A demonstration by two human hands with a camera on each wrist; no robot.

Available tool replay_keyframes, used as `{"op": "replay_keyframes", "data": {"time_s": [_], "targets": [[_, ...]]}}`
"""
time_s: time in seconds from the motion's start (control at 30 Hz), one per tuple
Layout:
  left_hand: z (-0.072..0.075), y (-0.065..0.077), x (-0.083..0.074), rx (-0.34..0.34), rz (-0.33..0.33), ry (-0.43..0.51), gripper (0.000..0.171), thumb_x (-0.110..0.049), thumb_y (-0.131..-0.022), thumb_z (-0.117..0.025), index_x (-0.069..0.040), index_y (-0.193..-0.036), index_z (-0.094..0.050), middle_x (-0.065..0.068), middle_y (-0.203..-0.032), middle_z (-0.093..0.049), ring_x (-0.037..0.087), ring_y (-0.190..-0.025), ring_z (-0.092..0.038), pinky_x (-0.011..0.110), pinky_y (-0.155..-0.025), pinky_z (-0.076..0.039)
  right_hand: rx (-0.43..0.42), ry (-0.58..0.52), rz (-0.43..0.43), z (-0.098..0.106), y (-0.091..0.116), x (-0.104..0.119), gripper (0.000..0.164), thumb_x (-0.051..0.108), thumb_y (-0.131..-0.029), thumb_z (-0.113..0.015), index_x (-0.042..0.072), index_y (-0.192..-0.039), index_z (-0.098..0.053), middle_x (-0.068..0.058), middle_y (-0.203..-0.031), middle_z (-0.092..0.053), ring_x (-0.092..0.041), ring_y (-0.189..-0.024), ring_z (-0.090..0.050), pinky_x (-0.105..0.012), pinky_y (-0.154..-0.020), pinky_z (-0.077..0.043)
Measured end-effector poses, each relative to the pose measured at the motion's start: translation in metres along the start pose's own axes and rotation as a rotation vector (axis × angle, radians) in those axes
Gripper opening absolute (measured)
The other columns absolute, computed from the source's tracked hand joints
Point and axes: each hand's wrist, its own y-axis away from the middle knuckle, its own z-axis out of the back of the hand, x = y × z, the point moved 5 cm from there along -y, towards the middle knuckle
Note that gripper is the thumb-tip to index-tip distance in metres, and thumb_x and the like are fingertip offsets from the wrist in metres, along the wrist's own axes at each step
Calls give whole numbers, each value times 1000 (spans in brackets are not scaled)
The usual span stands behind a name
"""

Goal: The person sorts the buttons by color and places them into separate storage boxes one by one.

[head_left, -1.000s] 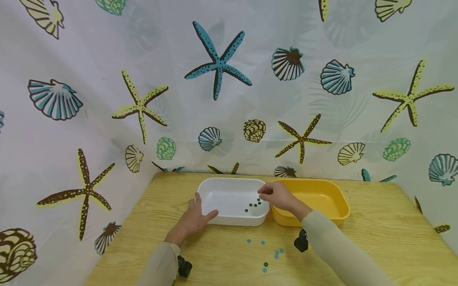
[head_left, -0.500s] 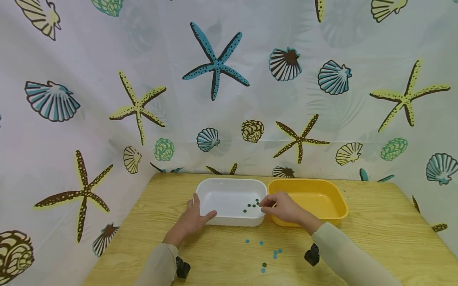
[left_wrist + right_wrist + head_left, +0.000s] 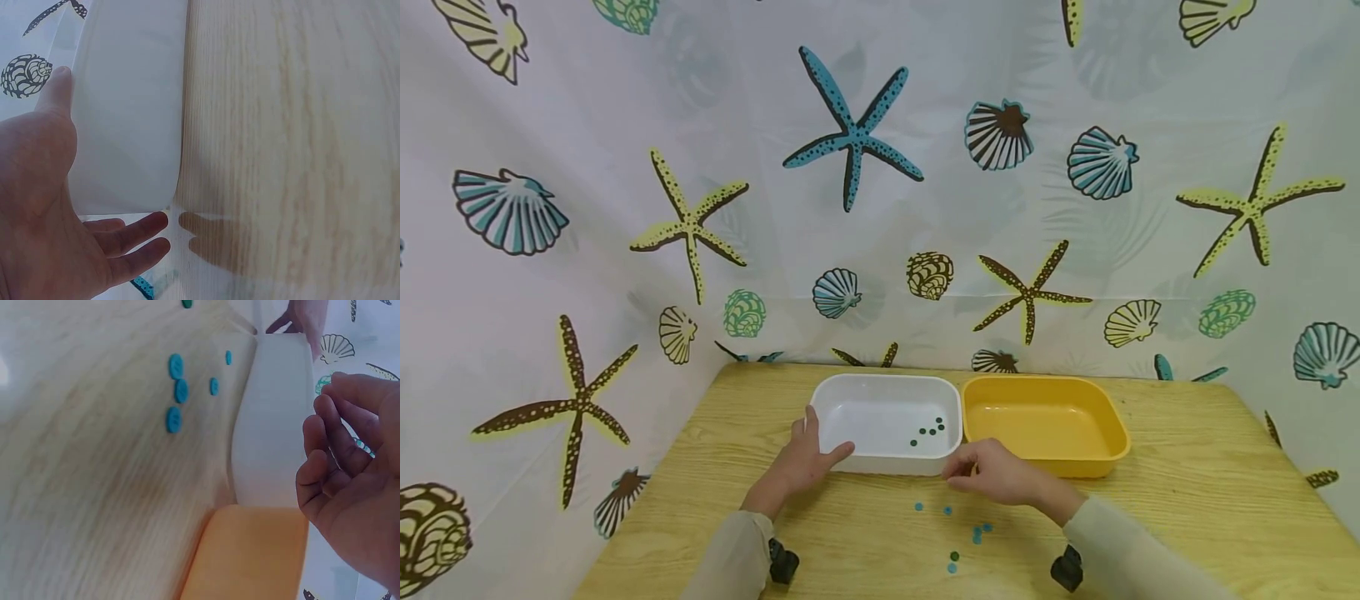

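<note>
My left hand [image 3: 801, 458] rests against the left front corner of a white plastic tub [image 3: 880, 463]. Its thumb stretches along the front rim and its fingers lie along the left end, fairly straight. Inside the tub, towards the right end, lie several dark green buttons [image 3: 922, 431]. My right hand [image 3: 992, 472] hovers just in front of where the white tub meets a yellow tub [image 3: 1112, 450]. Its fingers [image 3: 340, 415] are loosely bent, and nothing shows between them in the right wrist view. Nearest to it on the table are several blue buttons [image 3: 948, 510].
One green button [image 3: 954, 556] lies near another blue button [image 3: 952, 568] closer to the table's front. The wooden table [image 3: 1195, 475] extends on both sides of the tubs. A curtain [image 3: 760, 250] printed with shells and starfish hangs behind and at the sides.
My right hand has moved from above the white tub's right end towards me, out over the front rim. The left hand keeps its place on the tub. The buttons look unmoved.
</note>
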Motion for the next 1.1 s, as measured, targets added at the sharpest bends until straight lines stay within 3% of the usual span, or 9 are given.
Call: {"op": "replay_keyframes", "data": {"time_s": [0.2,0.37,0.67,0.87,1.1], "targets": [[-1,0,0,-4,-6,-1,111,-62,-86,-55,5,-148,9,31,-149,-9,44,-120,-44,54,-98,-36,79,25,15,-12,6,-3,8,14,-88,-68,9,-93,-72,13,-83,-61,-4,-75,-56,-23,-69,-48],[0,0,-1,-2,2,-4,111,-62,-86,-55,5,-148,8,31,-149,-10,42,-117,-46,53,-97,-37,139,39,42,-21,10,-5,10,11,-83,-71,10,-93,-73,9,-86,-63,-5,-79,-56,-24,-72,-48],[1,1,-2,-1,2,-14,109,-60,-87,-55,5,-148,8,31,-148,-10,41,-114,-48,53,-95,-39,255,163,126,-33,16,1,18,9,-78,-73,13,-95,-74,14,-89,-59,-3,-84,-52,-21,-78,-43],[1,1,-2,2,3,-3,109,-59,-87,-55,5,-148,9,31,-149,-9,42,-116,-46,54,-96,-38,285,248,202,-39,19,-1,17,11,-77,-73,17,-93,-75,15,-90,-58,0,-81,-48,-18,-75,-40],[0,0,-1,5,14,-18,108,-59,-88,-55,3,-148,10,29,-150,-9,40,-112,-50,52,-94,-40,299,258,215,-41,21,-4,18,16,-77,-76,19,-95,-75,16,-88,-57,-1,-80,-46,-16,-72,-38]]}}
